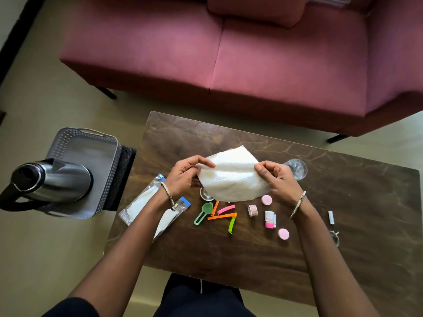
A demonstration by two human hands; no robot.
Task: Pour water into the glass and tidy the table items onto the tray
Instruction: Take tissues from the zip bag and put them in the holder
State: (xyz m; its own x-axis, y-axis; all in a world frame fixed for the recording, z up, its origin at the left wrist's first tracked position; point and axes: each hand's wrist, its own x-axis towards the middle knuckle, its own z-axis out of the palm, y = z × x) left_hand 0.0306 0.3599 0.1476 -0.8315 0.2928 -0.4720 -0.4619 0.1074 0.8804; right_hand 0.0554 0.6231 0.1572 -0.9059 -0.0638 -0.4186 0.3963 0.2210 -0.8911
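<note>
Both hands hold a white cloth [231, 177] above the middle of the dark wooden table [343, 202]. My left hand [185, 177] pinches its left edge and my right hand [278, 179] pinches its right edge. A clear glass [297, 168] stands just behind my right hand. The steel kettle [51, 179] with a black handle stands on the grey perforated tray [87, 145], left of the table. Below the cloth lie a green scoop [203, 212], orange, pink and green clips [225, 215], a tape roll [252, 210], two pink-lidded jars [267, 199] and a small pink-white box [270, 219].
Two clear sachets with blue ends [143, 200] lie under my left forearm. A small metal cup [206, 195] peeks from under the cloth. A small white item [331, 217] and a metal strainer [334, 236] sit at the right. A pink sofa [251, 53] stands behind the table.
</note>
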